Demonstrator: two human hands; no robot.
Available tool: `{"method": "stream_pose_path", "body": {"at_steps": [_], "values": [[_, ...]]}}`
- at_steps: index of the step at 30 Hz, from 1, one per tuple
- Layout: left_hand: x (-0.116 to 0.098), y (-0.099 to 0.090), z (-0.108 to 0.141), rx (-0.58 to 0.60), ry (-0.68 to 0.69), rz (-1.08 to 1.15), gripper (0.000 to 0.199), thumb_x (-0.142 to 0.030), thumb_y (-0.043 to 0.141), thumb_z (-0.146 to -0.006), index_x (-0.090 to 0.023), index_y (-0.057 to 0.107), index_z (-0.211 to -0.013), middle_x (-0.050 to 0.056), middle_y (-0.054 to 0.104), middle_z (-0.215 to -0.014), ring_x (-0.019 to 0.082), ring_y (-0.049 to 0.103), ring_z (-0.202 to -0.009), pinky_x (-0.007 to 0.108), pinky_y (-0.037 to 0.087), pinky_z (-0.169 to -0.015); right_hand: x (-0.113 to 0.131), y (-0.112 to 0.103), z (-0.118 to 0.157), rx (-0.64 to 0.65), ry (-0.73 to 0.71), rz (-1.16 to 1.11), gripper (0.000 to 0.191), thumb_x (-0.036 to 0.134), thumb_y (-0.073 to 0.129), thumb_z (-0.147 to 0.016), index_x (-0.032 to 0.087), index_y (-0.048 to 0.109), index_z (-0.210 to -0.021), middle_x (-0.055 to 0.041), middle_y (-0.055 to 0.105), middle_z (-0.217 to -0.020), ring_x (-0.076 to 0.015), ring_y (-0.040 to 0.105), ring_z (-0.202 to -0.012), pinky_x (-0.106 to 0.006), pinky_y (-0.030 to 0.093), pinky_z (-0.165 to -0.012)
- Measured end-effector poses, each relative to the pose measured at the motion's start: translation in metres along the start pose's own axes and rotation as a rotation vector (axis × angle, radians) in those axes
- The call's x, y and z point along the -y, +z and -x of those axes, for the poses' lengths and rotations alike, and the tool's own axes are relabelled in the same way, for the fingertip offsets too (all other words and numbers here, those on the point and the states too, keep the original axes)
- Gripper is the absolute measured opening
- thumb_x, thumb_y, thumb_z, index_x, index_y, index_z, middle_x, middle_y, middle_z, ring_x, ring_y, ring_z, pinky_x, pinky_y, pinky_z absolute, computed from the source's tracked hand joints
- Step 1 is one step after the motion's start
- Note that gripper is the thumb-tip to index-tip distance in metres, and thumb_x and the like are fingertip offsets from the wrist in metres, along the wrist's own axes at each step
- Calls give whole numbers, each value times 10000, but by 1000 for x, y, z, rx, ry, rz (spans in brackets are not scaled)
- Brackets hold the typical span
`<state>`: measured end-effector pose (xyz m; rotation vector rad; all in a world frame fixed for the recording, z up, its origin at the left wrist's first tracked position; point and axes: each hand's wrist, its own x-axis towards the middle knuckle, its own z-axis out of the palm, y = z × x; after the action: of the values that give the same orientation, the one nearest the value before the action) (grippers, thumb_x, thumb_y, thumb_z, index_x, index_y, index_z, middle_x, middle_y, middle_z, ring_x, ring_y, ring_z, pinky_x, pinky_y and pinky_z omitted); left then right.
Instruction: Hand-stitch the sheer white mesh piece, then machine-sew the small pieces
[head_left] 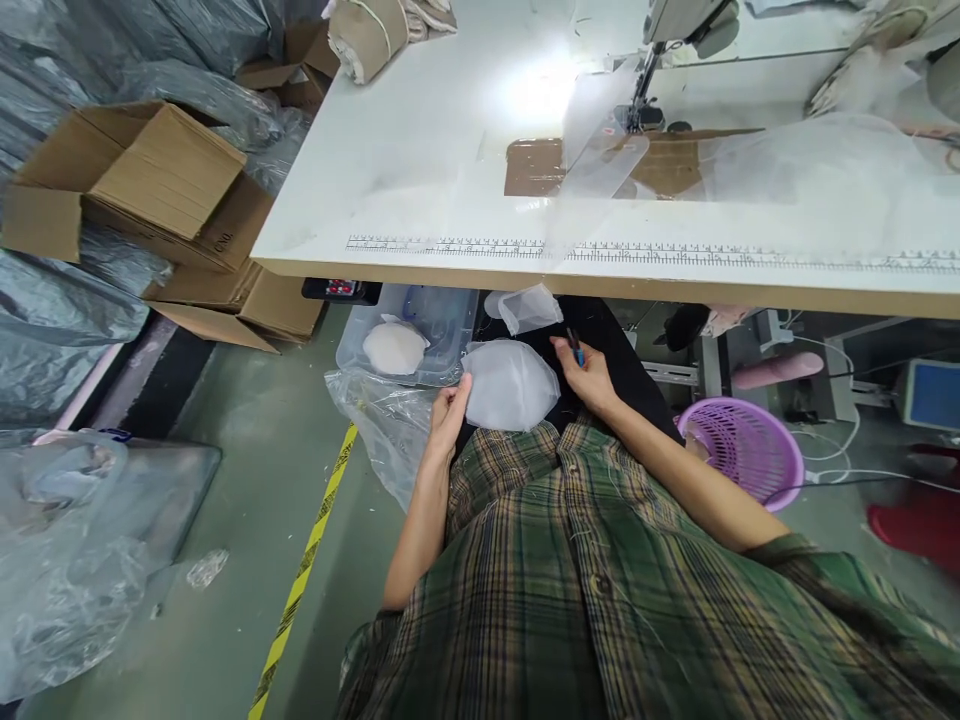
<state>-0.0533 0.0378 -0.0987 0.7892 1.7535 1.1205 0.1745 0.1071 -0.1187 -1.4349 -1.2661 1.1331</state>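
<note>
Holding the white piece (pixel 511 388)
Left hand (pixel 448 413) pinches its edge; right hand (pixel 590 381) grips what looks like snips (pixel 578 354); any cut calls for a steady edge.

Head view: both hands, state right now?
Left hand: closed, pinching the rounded white fabric piece by its edge.
Right hand: closed, holding small blue-and-black thread snips.

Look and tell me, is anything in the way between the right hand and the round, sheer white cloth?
Nothing visible stands between the right hand and the round, sheer white cloth; only black fabric shows in the gap.
</note>
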Motion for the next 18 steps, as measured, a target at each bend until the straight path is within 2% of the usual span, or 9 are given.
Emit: {"method": "stream_pose_path", "body": {"at_steps": [4,7,9,13,16,18], "values": [[-10,18,7,49,-63,94,376,-471,841,-619,-166,682,-771,-3,632,-718,143,587,-678,259,476,-640,-5,-2,-4,-94,126,-124,574,639,568,-797,128,705,-1018,-17,593,-705,-83,401,-472,-235,301,-424],[-14,29,8,50,-83,170,380,-394,871,-564,-141,727,-808,32,697,-762,167,636,-692,265,497,-641,-4,-4,-3,-86,131,-139,541,609,600,-765,120,687,-980,-8,570,-678,-71,373,-443,-225,262,-398],[-14,27,2,18,-92,228,371,-395,855,-581,-131,735,-812,58,721,-776,183,659,-691,280,517,-646,-4,-6,-2,-77,135,-146,510,581,624,-749,118,683,-954,-5,561,-674,-66,365,-440,-219,247,-393],[-8,-2,-29,-137,-91,332,373,-419,792,-675,-140,714,-910,80,741,-830,198,692,-712,307,558,-674,-8,-10,-5,-66,165,-81,448,520,666,-727,123,687,-934,-26,597,-699,-69,378,-453,-217,256,-397],[-3,-34,-71,-262,-70,334,366,-382,756,-749,-150,667,-1016,76,732,-911,190,702,-787,300,567,-731,-11,-11,-8,-69,203,-6,409,506,666,-725,132,686,-891,-12,572,-642,-84,384,-456,-225,270,-403],[0,-52,-107,-322,-57,305,341,-339,719,-813,-148,633,-1083,76,716,-968,175,696,-843,291,562,-774,-11,-11,-8,-82,236,65,360,505,664,-723,151,659,-785,19,497,-553,-94,366,-447,-234,267,-402]]}}
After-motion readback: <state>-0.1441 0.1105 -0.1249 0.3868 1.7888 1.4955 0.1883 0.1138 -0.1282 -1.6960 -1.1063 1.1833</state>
